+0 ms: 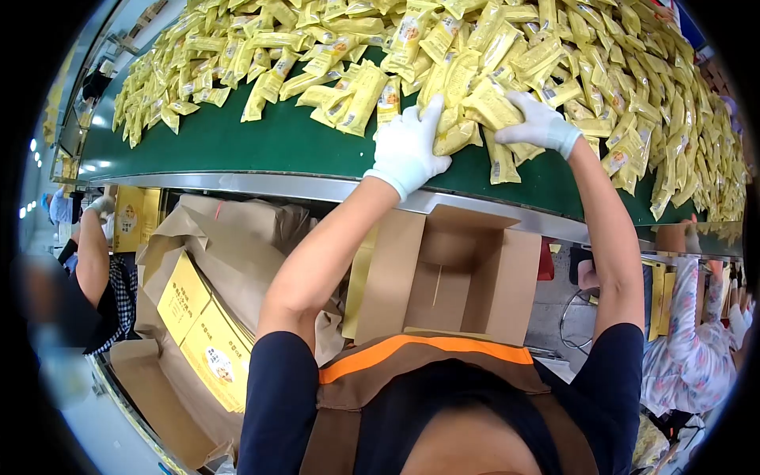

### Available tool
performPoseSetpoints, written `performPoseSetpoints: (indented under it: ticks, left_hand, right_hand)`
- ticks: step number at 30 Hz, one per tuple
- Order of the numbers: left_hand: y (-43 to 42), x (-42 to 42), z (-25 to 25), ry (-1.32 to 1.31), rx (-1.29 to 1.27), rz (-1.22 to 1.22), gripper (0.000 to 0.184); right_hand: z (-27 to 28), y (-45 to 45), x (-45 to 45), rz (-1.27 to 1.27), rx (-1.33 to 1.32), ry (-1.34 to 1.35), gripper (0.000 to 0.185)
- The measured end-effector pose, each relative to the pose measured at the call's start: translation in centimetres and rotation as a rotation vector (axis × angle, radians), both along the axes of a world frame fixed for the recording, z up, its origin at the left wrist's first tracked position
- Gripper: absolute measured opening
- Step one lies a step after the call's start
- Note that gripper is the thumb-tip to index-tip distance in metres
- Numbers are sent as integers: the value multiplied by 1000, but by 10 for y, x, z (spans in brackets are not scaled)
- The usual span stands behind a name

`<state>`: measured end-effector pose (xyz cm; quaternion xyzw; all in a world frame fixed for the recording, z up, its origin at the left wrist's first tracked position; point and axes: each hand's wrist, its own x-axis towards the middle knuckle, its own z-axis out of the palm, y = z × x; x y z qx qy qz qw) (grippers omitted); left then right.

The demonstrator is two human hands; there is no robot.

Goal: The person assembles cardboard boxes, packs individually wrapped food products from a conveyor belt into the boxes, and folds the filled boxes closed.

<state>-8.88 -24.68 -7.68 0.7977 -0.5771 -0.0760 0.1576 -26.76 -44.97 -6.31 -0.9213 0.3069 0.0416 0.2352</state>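
Both my hands wear white gloves and reach over the front of a heap of yellow snack packets (368, 99). My left hand (408, 148) is at the left side of a small bunch of packets (457, 136), its fingers curved against them. From the right, my right hand (537, 125) grips the upper packet (492, 107) of this bunch, thumb below and fingers above. The bunch is pressed between the two hands. A loose packet (502, 161) lies just under my right hand on the green belt (317, 150). The undersides of my fingers are partly hidden.
Below the belt's metal edge (277, 184) stands an open cardboard box (388, 277). To its left, a paper-lined carton (154, 388) holds yellow printed boxes (210, 348). Other people are at both sides, including a patterned sleeve (682, 317) at right.
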Motion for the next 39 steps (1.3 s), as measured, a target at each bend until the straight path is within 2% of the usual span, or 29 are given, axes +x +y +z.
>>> performPoseSetpoints:
  ticks: [1, 2, 3, 4, 6, 8, 10, 12, 15, 17, 18, 19, 20, 22, 23, 24, 26, 28, 29, 30, 32, 33, 34, 36, 38, 39]
  left_hand:
    - [5, 5, 14, 151, 50, -28, 95]
    - [13, 12, 17, 156, -51, -36, 97]
    - [22, 21, 19, 161, -153, -50, 100]
    - [29, 30, 21, 170, -253, -64, 103]
    - [25, 57, 21, 352, -439, 28, 111]
    - [6, 82, 5, 398, -328, 87, 115]
    - [-5, 82, -16, 105, -94, 80, 114]
    - [-9, 73, -20, -87, -58, 89, 113]
    - [-14, 94, -16, 139, 8, 68, 116]
    - [-13, 99, -2, 211, 80, 36, 117]
    - [-9, 91, 6, 137, 138, 42, 116]
    - [0, 92, 3, 92, 112, -13, 115]
    - [9, 96, -1, 47, 84, -68, 114]
    - [19, 101, 4, 59, 119, -115, 111]
    - [20, 110, -2, 147, 83, -143, 111]
    - [19, 119, -10, 239, 44, -166, 111]
    - [16, 120, -16, 375, 15, -111, 112]
    - [11, 119, -17, 520, -68, -100, 113]
    - [8, 118, -12, 627, -10, -90, 113]
    - [5, 116, -8, 657, -2, -85, 113]
    - [-3, 112, 0, 713, 29, -87, 114]
    - [-11, 139, -22, 618, 34, -120, 114]
    - [-14, 138, -16, 616, 52, -130, 114]
    - [-9, 131, -9, 619, 92, -140, 113]
    - [3, 123, -6, 516, 71, -144, 111]
    - [11, 122, 0, 433, 105, -164, 110]
  right_hand:
    - [7, 6, -9, -18, 5, -22, 94]
    - [14, 13, -20, -41, 8, -46, 93]
    - [20, 25, -36, -46, -121, -83, 88]
    - [33, 40, -51, -155, -82, -128, 83]
    - [35, 69, -64, -178, -215, 132, 81]
    - [-25, 75, -85, -112, -205, -153, 80]
    - [-31, 84, -90, -101, -387, -262, 71]
    - [-22, 100, -92, -81, -720, -305, 62]
    - [-34, 107, -109, -247, -663, -436, 50]
    - [-36, 98, -117, -419, -490, -491, 46]
    - [-36, 95, -121, -512, -401, -521, 44]
    - [-20, 95, -121, -537, -200, -734, 43]
    - [-17, 86, -125, -533, -53, -835, 44]
    - [11, 79, -137, -414, 276, -670, 47]
    - [19, 79, -136, -323, 265, -574, 50]
    - [32, 84, -131, -320, 460, -455, 44]
    - [-1, 78, -116, -312, 428, -438, 49]
    - [-24, 83, -101, -225, -46, -298, 55]
    - [-29, 83, -94, -224, -53, -192, 67]
    - [-48, 87, -88, -129, -289, -168, 66]
    - [-40, 107, -72, -166, -300, -196, 63]
    - [-44, 115, -63, -197, -300, -258, 61]
    - [-39, 122, -56, -181, -229, -180, 65]
    - [-32, 129, -57, -169, -159, -261, 65]
    - [-22, 128, -77, -171, -284, -384, 66]
    - [-6, 127, -92, -171, -307, -300, 68]
